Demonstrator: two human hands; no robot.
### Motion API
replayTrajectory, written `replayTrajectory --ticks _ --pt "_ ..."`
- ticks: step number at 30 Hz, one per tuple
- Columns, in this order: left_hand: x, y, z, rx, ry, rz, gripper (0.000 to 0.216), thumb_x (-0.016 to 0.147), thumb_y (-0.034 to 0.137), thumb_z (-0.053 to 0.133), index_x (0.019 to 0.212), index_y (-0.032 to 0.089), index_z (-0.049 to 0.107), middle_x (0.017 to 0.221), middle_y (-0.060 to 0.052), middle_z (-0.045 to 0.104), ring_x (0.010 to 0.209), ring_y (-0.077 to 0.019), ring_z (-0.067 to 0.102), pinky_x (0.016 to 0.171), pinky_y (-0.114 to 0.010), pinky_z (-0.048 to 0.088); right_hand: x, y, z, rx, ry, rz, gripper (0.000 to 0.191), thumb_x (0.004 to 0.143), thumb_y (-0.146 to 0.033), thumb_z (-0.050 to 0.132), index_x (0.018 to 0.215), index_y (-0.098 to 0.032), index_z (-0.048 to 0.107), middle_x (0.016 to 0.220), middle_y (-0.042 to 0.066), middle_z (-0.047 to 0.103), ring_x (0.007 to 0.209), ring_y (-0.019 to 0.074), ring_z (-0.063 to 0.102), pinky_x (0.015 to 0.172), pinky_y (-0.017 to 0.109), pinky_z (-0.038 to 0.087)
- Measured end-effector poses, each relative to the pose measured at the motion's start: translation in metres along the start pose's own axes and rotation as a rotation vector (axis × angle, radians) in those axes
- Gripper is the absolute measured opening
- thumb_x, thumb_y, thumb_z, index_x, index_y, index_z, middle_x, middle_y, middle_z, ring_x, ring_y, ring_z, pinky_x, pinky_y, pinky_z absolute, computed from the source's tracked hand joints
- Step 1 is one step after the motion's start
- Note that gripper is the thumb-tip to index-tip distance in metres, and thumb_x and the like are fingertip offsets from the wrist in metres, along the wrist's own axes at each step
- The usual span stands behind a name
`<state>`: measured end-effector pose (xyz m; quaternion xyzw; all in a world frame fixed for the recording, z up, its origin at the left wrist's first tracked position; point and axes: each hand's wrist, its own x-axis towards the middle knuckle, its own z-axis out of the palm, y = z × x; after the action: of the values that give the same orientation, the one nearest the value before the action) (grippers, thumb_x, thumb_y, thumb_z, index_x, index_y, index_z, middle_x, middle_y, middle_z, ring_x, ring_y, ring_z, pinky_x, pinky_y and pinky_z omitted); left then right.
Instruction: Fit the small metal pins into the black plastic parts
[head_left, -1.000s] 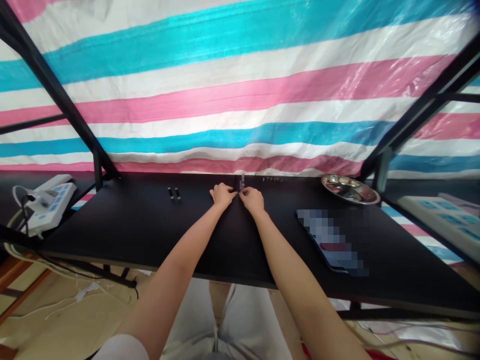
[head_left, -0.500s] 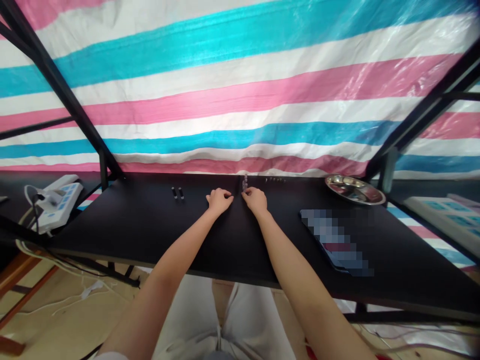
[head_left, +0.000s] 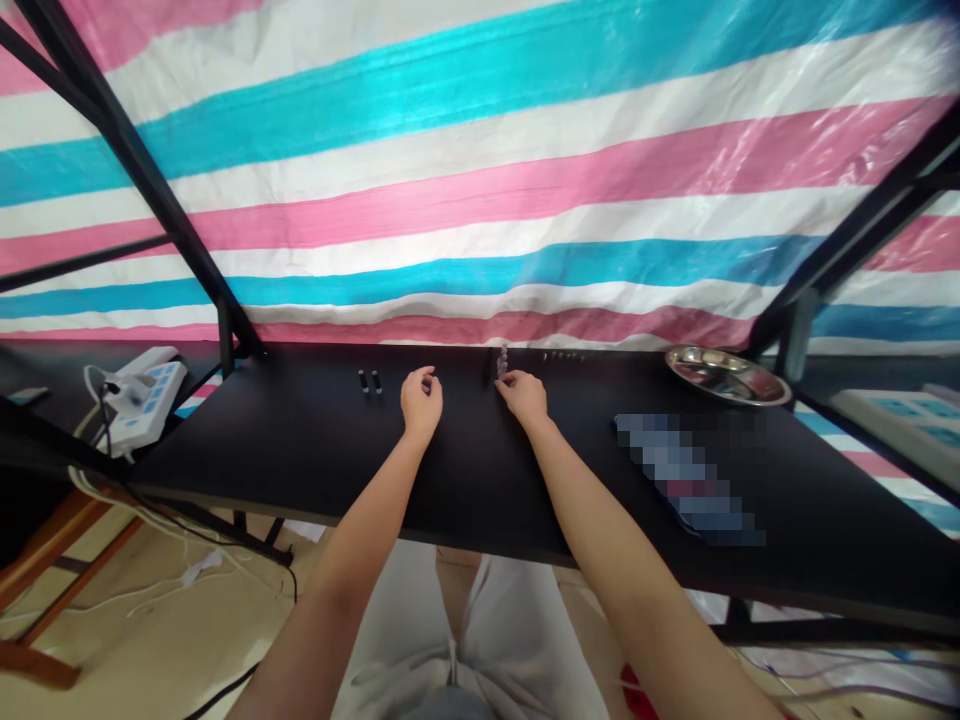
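On the black table (head_left: 465,480), my right hand (head_left: 526,398) rests with its thumb and fingers pinched at the near end of a short line of small purplish beads (head_left: 502,358). The fingers partly hide that near end. Just left of the beads lies a thin dark strip (head_left: 488,362), hard to make out against the table. My left hand (head_left: 421,402) is raised a little left of centre, its fingers loosely curled with a gap at the thumb, and nothing shows in it. Two short black sticks with pale ends (head_left: 370,382) lie side by side to its left.
Several tiny pale pieces (head_left: 564,356) sit in a row by the back edge. At right are a round steel plate (head_left: 750,396) and a blurred, pixelated flat object (head_left: 682,480). A white power strip (head_left: 146,410) is at far left. A striped sheet (head_left: 480,220) hangs behind.
My left hand has drawn away to the left from the middle, its fingers curling in more. My right hand stays at the beads. The whole view has shifted slightly.
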<state>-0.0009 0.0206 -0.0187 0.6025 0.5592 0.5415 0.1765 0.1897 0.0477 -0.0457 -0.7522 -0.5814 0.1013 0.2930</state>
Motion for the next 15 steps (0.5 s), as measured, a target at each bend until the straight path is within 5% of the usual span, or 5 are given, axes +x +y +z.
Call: replayTrajectory --ticks 8,15 --pt "0.013 -0.009 -0.010 -0.413 0.341 -0.239 0.047 0.078 0.013 0.045 0.122 0.019 0.031 0.083 0.000 0.057 0.054 -0.0071 0.048 0.063 -0.022 0.042 -0.012 -0.007 -0.012 -0.057 -0.032 0.007 0.032 0.077 -0.032 0.056 0.103 -0.014 0.061 0.090 0.009 0.066 0.088 0.0212 0.061 0.075 0.029 0.044" --pt "0.020 -0.013 -0.017 -0.488 0.433 -0.415 0.052 0.074 0.008 0.042 0.123 0.017 0.028 0.074 0.003 0.058 0.046 -0.0060 0.044 0.059 -0.021 0.040 -0.032 -0.023 -0.028 -0.167 -0.069 0.001 0.026 0.078 -0.034 0.053 0.096 -0.018 0.061 0.092 0.011 0.065 0.086 0.0237 0.061 0.071 0.032 0.044"
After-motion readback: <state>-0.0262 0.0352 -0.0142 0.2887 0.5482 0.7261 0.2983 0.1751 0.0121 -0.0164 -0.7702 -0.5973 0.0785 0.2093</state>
